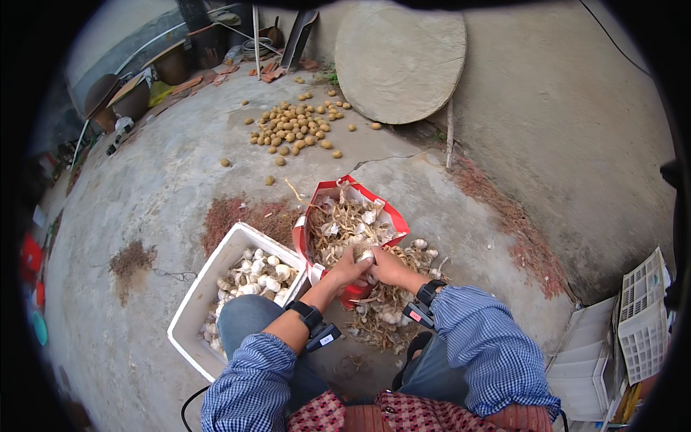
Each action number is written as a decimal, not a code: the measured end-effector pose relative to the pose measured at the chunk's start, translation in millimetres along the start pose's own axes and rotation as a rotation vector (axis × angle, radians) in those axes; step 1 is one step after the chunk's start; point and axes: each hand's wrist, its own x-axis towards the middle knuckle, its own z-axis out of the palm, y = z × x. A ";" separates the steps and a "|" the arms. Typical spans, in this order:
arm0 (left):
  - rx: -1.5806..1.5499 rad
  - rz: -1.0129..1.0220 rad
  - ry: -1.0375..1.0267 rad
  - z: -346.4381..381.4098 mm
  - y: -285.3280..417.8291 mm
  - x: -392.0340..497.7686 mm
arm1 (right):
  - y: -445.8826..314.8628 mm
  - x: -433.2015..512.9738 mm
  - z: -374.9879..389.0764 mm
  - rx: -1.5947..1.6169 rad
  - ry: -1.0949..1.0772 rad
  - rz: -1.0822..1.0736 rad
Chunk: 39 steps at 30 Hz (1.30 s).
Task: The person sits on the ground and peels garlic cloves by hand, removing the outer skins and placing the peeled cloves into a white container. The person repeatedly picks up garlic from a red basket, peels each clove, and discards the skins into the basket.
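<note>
Both hands meet over the near rim of a red bag (397,216) with a white lining. Between them is a garlic bulb (367,255), gripped by my left hand (348,268) and my right hand (390,267); the fingers hide part of it. Dried garlic stalks and skins (345,218) fill the bag, with some bulbs among them. To the left, a white foam box (197,302) holds many trimmed bulbs (259,272), partly covered by my knee. More garlic with dry stalks (386,313) lies on the ground beneath my right forearm.
Potatoes (294,125) are spread on the concrete floor (162,189) ahead. A large round slab (402,62) leans on the wall, near a wooden stick (449,135). White plastic crates (642,318) stand at the right. Jars (132,97) line the far left.
</note>
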 end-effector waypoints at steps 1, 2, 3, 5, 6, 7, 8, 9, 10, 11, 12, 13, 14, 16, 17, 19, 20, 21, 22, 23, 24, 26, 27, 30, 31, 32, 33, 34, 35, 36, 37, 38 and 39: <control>0.000 -0.032 0.022 -0.3 -0.8 1.0 | -2.8 0.8 1.2 -0.018 0.007 0.015; -0.001 -0.074 0.054 -0.4 -1.3 2.4 | -6.3 1.6 1.6 -0.035 0.016 0.030; -0.013 -0.116 0.083 -0.8 -1.7 4.0 | -10.0 2.7 1.1 -0.054 0.025 0.064; -0.042 -0.130 0.085 -1.4 -3.5 7.2 | -15.9 1.7 -1.2 -0.044 0.032 0.066; -0.070 -0.142 0.085 -1.8 -4.9 8.6 | -18.0 1.4 -2.3 -0.043 0.038 0.064; -0.084 -0.126 0.086 -2.0 -6.3 10.2 | -19.1 1.3 -2.6 -0.044 0.054 0.057; -0.104 -0.111 0.087 -1.9 -7.6 12.0 | -18.8 1.0 -2.4 -0.030 0.058 0.067; -0.135 -0.109 0.084 -1.8 -9.0 13.6 | -17.7 1.2 -1.4 -0.017 0.072 0.071; -0.141 -0.083 0.094 -1.8 -10.4 14.8 | -15.6 1.8 0.7 -0.005 0.103 0.048; -0.160 -0.070 0.102 -1.9 -11.6 15.9 | -12.5 2.3 3.4 0.009 0.122 0.053; -0.194 -0.062 0.107 -2.2 -12.7 17.0 | -9.1 3.0 6.9 0.022 0.159 0.030; -0.167 -0.022 0.139 -2.0 -14.3 17.7 | -5.7 3.8 10.5 0.026 0.221 -0.010; -0.156 0.012 0.168 -1.5 -16.5 18.0 | -3.3 5.2 14.7 0.085 0.239 0.032; -0.141 0.069 0.236 -2.7 -20.5 20.4 | -0.5 7.2 20.2 0.175 0.304 0.158; -0.137 0.093 0.272 -4.5 -22.1 22.8 | 0.5 6.5 20.6 0.218 0.251 0.120; -0.107 0.138 0.309 -5.7 -27.3 27.9 | 0.6 4.8 18.8 0.302 0.120 0.202; -0.081 0.161 0.311 -6.3 -30.2 30.2 | -0.1 3.4 17.2 0.351 0.062 0.247; -0.085 0.170 0.304 -6.7 -32.8 32.1 | -1.3 1.0 16.1 0.422 0.014 0.296; -0.011 0.173 0.340 -7.0 -34.2 34.2 | -2.8 0.5 15.0 0.528 -0.046 0.321; 0.002 0.186 0.365 -7.4 -34.8 35.6 | -4.3 0.8 14.1 0.488 -0.039 0.321; -0.017 0.176 0.377 -7.3 -35.1 36.0 | -5.5 1.9 13.6 0.483 -0.044 0.301; 0.008 0.181 0.381 -6.4 -32.9 35.1 | -6.7 5.1 13.1 0.128 0.033 0.183; 0.050 0.197 0.371 -5.6 -30.6 33.7 | -6.8 6.0 13.1 0.123 0.067 0.148; 0.125 0.175 0.257 -3.9 -22.5 27.0 | -8.3 6.9 14.0 0.057 0.128 0.154; 0.112 0.161 0.198 -3.5 -20.0 24.9 | -9.3 5.2 14.4 0.040 0.153 0.138; 0.067 0.134 0.185 -3.0 -18.0 23.6 | -11.1 4.0 14.5 0.024 0.162 0.139; 0.059 0.107 0.191 -2.9 -16.2 22.8 | -13.1 2.8 14.2 0.026 0.166 0.131; 0.024 0.068 0.185 -3.3 -14.8 22.3 | -15.1 1.9 13.3 0.028 0.156 0.140; -0.035 0.007 0.170 -3.6 -14.0 22.2 | -17.2 1.5 12.3 0.030 0.147 0.150; -0.050 0.011 0.170 -3.9 -14.0 22.2 | -18.6 1.0 11.0 0.024 0.141 0.158; -0.088 -0.007 0.161 -4.4 -14.5 22.5 | -19.7 1.1 9.6 0.018 0.135 0.167; -0.149 -0.042 0.142 -5.0 -15.6 23.0 | -20.6 1.4 8.9 0.002 0.126 0.189; -0.129 -0.013 0.155 -5.3 -17.4 23.3 | -21.0 2.1 8.3 -0.020 0.123 0.173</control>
